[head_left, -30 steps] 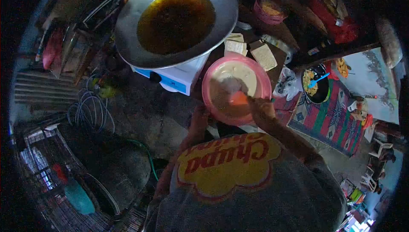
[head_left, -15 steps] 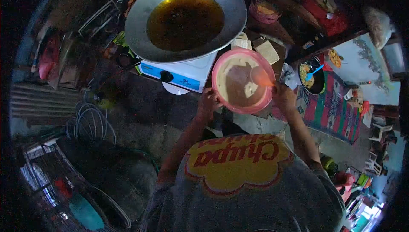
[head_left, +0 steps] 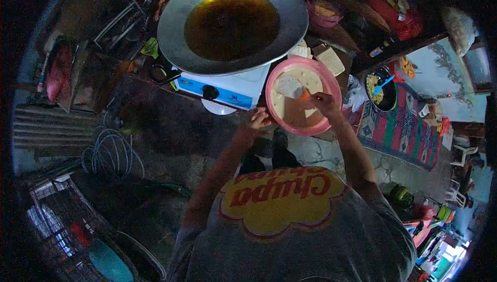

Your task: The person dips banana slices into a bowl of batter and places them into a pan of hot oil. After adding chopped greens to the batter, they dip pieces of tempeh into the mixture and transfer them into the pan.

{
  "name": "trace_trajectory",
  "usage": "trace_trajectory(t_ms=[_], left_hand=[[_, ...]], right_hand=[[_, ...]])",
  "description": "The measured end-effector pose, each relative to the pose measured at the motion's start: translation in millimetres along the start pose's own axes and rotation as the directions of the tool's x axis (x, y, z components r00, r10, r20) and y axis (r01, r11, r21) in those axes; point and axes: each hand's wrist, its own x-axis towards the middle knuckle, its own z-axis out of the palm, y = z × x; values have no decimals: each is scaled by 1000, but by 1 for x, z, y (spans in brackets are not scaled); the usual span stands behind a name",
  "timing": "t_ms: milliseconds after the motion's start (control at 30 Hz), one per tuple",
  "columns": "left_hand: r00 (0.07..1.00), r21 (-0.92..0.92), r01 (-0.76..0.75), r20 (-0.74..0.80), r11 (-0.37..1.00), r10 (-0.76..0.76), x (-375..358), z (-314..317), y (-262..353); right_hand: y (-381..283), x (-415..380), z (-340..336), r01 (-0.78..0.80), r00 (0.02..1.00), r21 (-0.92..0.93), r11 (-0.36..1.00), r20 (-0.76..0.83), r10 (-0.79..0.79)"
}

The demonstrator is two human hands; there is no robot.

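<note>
A pink basin (head_left: 335, 82) of pale, creamy batter with lighter lumps in it is in front of me, right of the stove. My right hand (head_left: 326, 105) is closed on the handle of an orange scoop (head_left: 305, 95), whose rounded end lies in the batter near the far left side. Just off the basin's left rim is my left hand (head_left: 260, 119), fingers apart and holding nothing.
A wide wok (head_left: 168, 38) of dark oil stands on a white and blue gas stove (head_left: 238, 98). Pale blocks (head_left: 331, 60) lie behind the basin. At right, a black pan (head_left: 389, 98) of food rests near a patterned mat (head_left: 398, 132).
My left hand has come off the basin's rim and its fingers have spread. My right hand has moved left over the basin, carrying the scoop lower into the batter.
</note>
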Motion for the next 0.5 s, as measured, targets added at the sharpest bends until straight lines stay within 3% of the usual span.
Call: trace_trajectory(t_ms=[33, 67, 100, 167, 200, 233, 267, 300, 333, 367, 433, 500], left_hand=[[999, -48, -2, -49, 999, -1, -5, -6, -6], [999, -47, -2, -48, 999, 0, -12, -7, -5], [992, -81, 65, -101, 995, -73, -20, -6, -3], [977, -122, 130, -151, 984, -148, -32, -14, -10], [997, 235, 10, -75, 972, 8, -35, -25, -24], [990, 550, -136, 53, 824, 129, -40, -27, -30], [991, 549, -133, 53, 825, 125, -45, -27, -38], [994, 241, 17, -108, 970, 10, -50, -23, -41], [964, -111, 127, -220, 986, -149, -52, -21, -41], [964, -113, 127, -219, 985, -149, -51, -22, -42], [968, -97, 169, -172, 981, -184, -53, -23, -43], [948, -41, 248, -196, 968, -252, -50, -16, -30]], right_hand=[[22, 3, 0, 73, 997, 215, 974, 0, -75], [38, 10, -4, 192, 981, -3, 981, 42, -191], [22, 5, -11, 193, 980, -4, 981, 42, -192], [-46, -18, -32, 119, 968, -188, 975, -197, -156], [-59, -23, -33, 117, 969, -189, 975, -194, -154], [-69, -27, -33, 211, 917, -400, 892, -235, -322], [-74, -32, -31, 271, 842, -594, 757, -235, -486], [-75, -38, -29, 268, 843, -595, 758, -235, -483], [-76, -44, -27, 283, 816, -658, 698, -218, -536], [-77, -47, -27, 295, 786, -716, 633, -195, -587], [-78, -54, -36, 306, 795, -635, 709, -239, -557], [-71, -61, -50, -15, 945, -618, 786, -265, -191]])
